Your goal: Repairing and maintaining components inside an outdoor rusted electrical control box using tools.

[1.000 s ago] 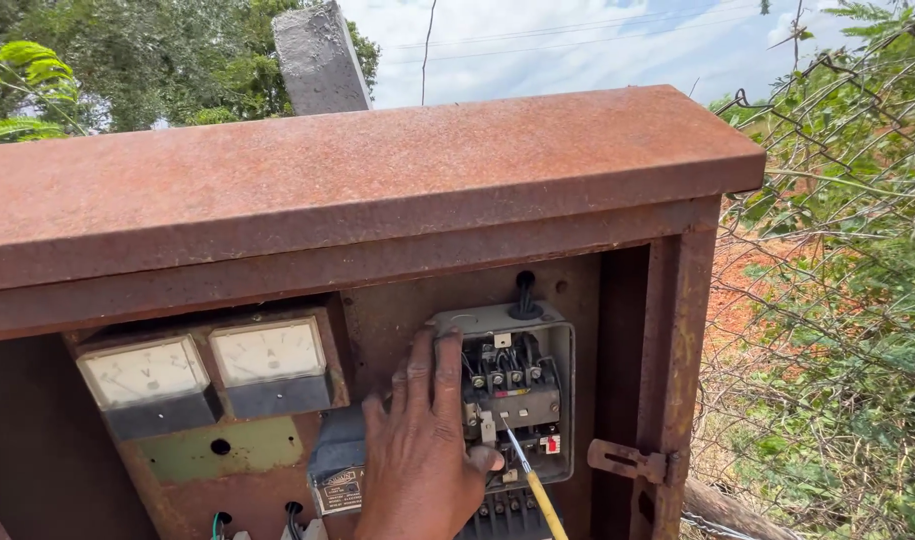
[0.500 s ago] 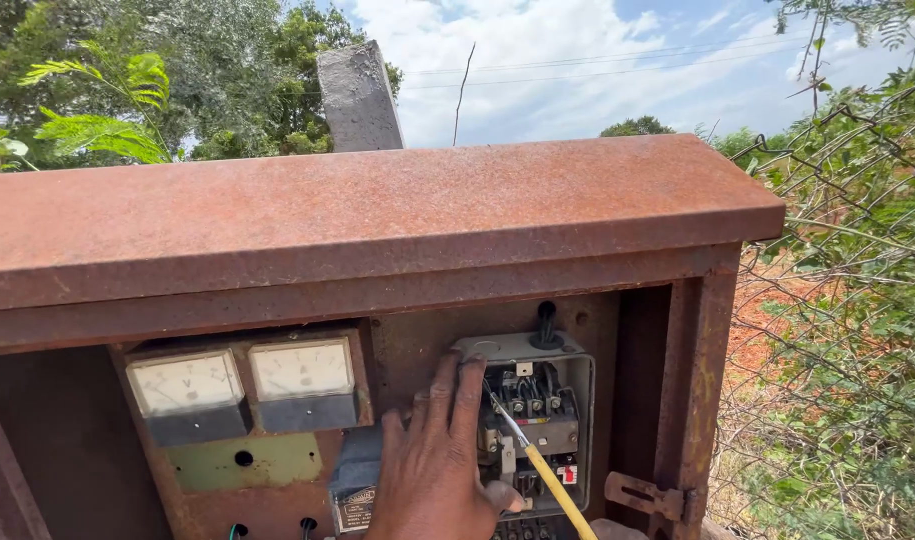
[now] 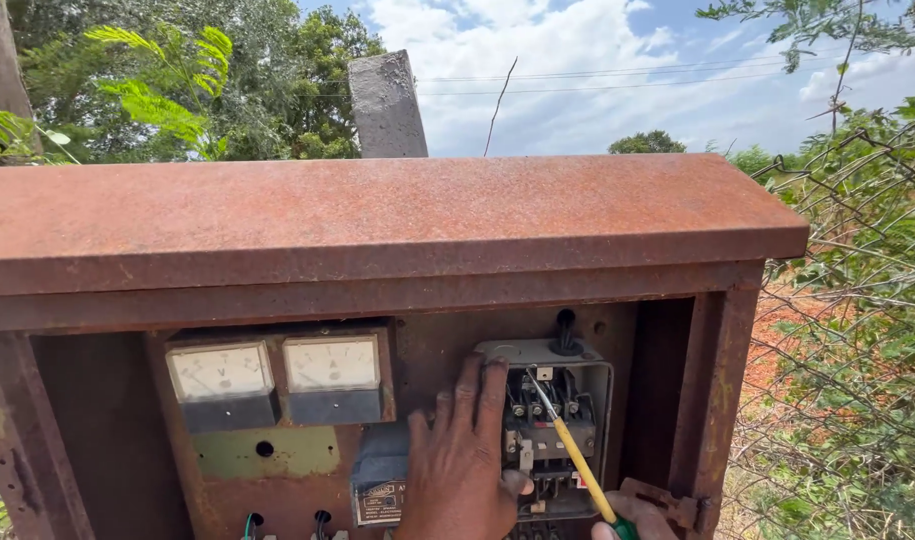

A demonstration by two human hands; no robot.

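So the rusty brown steel cabinet (image 3: 377,225) is open at the front and the work is mid-way, I'd say: the slim yellow-shafted screwdriver with a green handle (image 3: 577,462) has its tip up on the terminal screws at the top of the grey open-fronted contactor unit (image 3: 552,430), which sits at about 5 o'clock in the box, wires still in place. The left hand (image 3: 462,460) lies flat and unclenched against the unit's left edge, fingers spread up, gripping nothing. The right hand (image 3: 632,522) is wrapped round the screwdriver handle at the bottom edge, mostly cut off. Labels: a small dark rectangular plate (image 3: 379,502) at 6 o'clock, a tiny red tag low on the unit, and two white-faced square meters (image 3: 277,372) at 8 o'clock.
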